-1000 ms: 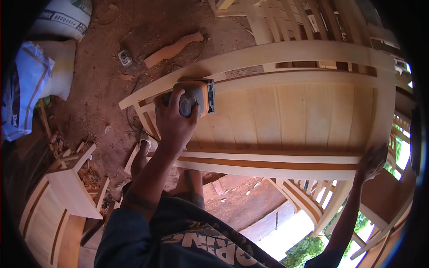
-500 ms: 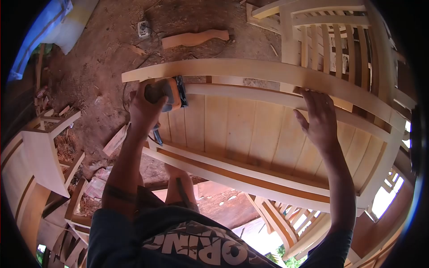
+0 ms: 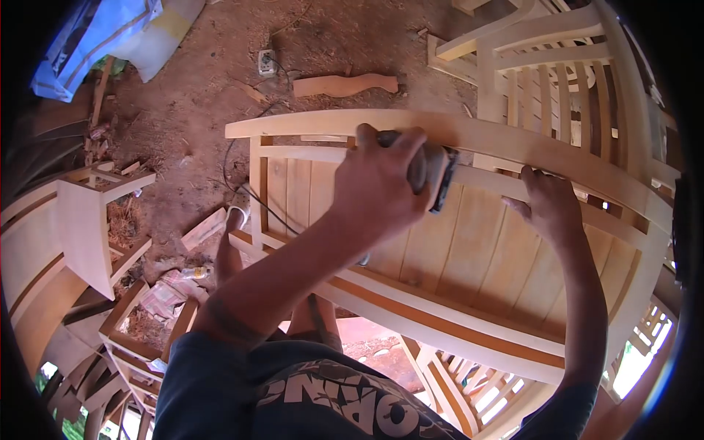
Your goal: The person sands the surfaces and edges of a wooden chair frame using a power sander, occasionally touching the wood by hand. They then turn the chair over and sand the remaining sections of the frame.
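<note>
My left hand (image 3: pixel 381 180) is wrapped round an electric sander (image 3: pixel 438 176), whose flat pad faces right. The sander is at the curved top rail (image 3: pixel 323 121) of a pale wooden bench-like piece, near the middle of its length. Farther right, my right hand (image 3: pixel 551 198) grips the narrower rail (image 3: pixel 477 178) just below, fingers over its far side and thumb on the near side. Vertical boards form the panel (image 3: pixel 418 242) under these rails. A black cord (image 3: pixel 273 209) trails off to the left behind my left arm.
A white power socket (image 3: pixel 267 63) and a wavy-edged board (image 3: pixel 345 85) lie on the dirt floor. Slatted wooden furniture (image 3: pixel 546 59) stands at the upper right. More unfinished wooden frames (image 3: pixel 84 227) are at the left. Blue and white sacks (image 3: pixel 110 40) lie at the upper left.
My left hand has moved the sander right along the top rail, from near its left end to about its middle. My right hand remains on the narrower rail. The view has shifted slightly.
</note>
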`<state>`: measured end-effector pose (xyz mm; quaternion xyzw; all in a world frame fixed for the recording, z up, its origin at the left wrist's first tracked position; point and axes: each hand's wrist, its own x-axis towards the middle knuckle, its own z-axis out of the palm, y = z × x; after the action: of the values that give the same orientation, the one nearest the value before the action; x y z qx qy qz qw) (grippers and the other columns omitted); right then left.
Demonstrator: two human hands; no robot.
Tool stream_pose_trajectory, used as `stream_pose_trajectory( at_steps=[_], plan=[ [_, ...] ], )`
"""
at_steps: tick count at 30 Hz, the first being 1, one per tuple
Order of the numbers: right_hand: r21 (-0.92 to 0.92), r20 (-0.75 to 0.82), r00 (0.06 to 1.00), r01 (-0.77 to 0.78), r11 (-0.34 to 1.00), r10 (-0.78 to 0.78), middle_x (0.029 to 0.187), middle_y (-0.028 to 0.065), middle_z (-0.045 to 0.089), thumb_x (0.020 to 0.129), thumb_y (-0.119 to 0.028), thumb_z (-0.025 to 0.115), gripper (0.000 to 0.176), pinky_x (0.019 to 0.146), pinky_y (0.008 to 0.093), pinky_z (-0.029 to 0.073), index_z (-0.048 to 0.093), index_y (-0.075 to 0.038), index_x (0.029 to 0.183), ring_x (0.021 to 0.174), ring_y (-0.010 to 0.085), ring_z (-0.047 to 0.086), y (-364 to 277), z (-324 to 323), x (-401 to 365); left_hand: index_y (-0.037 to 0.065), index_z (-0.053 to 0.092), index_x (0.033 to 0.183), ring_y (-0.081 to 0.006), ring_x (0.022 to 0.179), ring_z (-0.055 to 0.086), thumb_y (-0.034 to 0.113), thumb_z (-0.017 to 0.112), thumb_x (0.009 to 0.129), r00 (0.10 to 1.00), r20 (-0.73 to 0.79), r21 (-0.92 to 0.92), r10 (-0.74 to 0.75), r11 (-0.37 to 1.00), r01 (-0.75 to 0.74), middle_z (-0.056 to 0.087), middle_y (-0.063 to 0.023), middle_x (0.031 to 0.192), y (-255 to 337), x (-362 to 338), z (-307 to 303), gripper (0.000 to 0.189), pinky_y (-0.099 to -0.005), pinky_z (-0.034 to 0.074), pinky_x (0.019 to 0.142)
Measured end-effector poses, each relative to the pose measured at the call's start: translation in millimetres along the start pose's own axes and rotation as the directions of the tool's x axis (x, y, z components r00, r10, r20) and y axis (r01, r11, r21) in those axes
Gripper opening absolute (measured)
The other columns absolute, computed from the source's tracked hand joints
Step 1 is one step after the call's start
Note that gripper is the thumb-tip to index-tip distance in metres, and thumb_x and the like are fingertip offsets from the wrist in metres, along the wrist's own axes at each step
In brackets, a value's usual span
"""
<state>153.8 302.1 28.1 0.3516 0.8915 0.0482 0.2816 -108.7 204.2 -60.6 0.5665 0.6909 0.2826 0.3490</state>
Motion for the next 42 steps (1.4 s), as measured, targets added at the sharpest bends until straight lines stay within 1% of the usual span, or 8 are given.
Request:
stream_pose_trajectory(
  at_steps=[4,7,13,23,27,34,38,42],
  plan=[
    [-0.038,0.060,0.998,-0.009,0.999,0.012,0.079,0.0135,0.065,0.083,-0.045,0.073,0.055,0.079,0.0443,0.052,0.056,0.000,0.110,0.077,0.0315,0.066,1,2,-2,0.014,0.058,0.119,-0.0373,0.083,0.068,0.022,0.079,0.071,0.999,-0.042,-0.013,-0.004,1.000,0.004,0.061,-0.0205,0.100,-24,4,6,0.053,-0.0444,0.059,0.074],
    [-0.071,0.138,0.989,-0.040,0.997,0.050,0.078,0.0131,0.065,0.084,-0.046,0.072,0.053,0.068,0.0430,0.054,0.056,-0.003,0.111,0.071,0.0304,0.067,1,5,0,0.018,0.059,0.119,-0.0325,0.092,0.067,0.020,0.085,0.068,0.971,-0.023,-0.076,-0.240,0.968,0.237,0.060,-0.0168,0.102,-86,4,-11,0.057,-0.0431,0.058,0.080],
    [-0.037,0.078,0.996,-0.045,0.998,0.048,0.078,0.0128,0.064,0.084,-0.044,0.072,0.049,0.064,0.0432,0.054,0.057,-0.008,0.113,0.070,0.0307,0.067,-1,6,0,0.015,0.064,0.115,-0.0326,0.089,0.069,0.025,0.084,0.067,0.961,-0.144,-0.109,-0.236,0.969,0.221,0.062,-0.0169,0.100,-196,11,-9,0.053,-0.0416,0.058,0.079],
    [-0.061,0.140,0.985,-0.094,0.994,0.101,0.080,0.0125,0.064,0.084,-0.044,0.071,0.049,0.067,0.0425,0.053,0.057,-0.008,0.114,0.074,0.0292,0.067,-5,2,-1,0.017,0.062,0.116,-0.0369,0.086,0.068,0.024,0.079,0.070,0.998,-0.010,-0.074,-0.058,0.996,0.057,0.057,-0.0200,0.103,-11,4,2,0.049,-0.0459,0.059,0.073],
    [-0.035,0.150,0.984,-0.096,0.995,0.100,0.085,0.0155,0.065,0.085,-0.045,0.070,0.053,0.072,0.0436,0.053,0.055,-0.005,0.116,0.077,0.0321,0.067,-4,3,-2,0.017,0.062,0.115,-0.0377,0.084,0.067,0.022,0.077,0.072,0.999,-0.039,-0.025,0.029,0.999,-0.030,0.057,-0.0216,0.101,13,1,2,0.046,-0.0451,0.059,0.071],
    [-0.063,0.138,0.987,-0.075,0.995,0.083,0.099,0.0204,0.065,0.084,-0.043,0.072,0.054,0.079,0.0453,0.053,0.055,-0.003,0.116,0.084,0.0373,0.066,-5,1,3,0.017,0.061,0.115,-0.0377,0.093,0.066,0.030,0.076,0.073,0.964,0.014,-0.100,-0.265,0.959,0.265,0.061,-0.0218,0.101,-149,13,-17,0.047,-0.0498,0.058,0.073],
    [-0.050,0.143,0.987,-0.068,0.996,0.075,0.098,0.0198,0.065,0.083,-0.040,0.073,0.054,0.082,0.0459,0.052,0.054,-0.003,0.116,0.089,0.0371,0.065,-4,3,2,0.014,0.065,0.113,-0.0361,0.092,0.067,0.028,0.081,0.064,0.953,-0.157,-0.070,-0.260,0.965,0.251,0.065,-0.0208,0.098,-267,13,-11,0.053,-0.0452,0.056,0.082],
    [-0.056,0.136,0.988,-0.068,0.996,0.075,0.094,0.0188,0.065,0.082,-0.039,0.074,0.053,0.082,0.0458,0.052,0.054,-0.003,0.115,0.089,0.0362,0.065,-5,0,3,0.010,0.064,0.112,-0.0363,0.092,0.067,0.028,0.079,0.065,0.958,-0.100,-0.015,-0.269,0.963,0.269,0.064,-0.0207,0.104,-281,14,-19,0.052,-0.0444,0.055,0.084]
  ],
)
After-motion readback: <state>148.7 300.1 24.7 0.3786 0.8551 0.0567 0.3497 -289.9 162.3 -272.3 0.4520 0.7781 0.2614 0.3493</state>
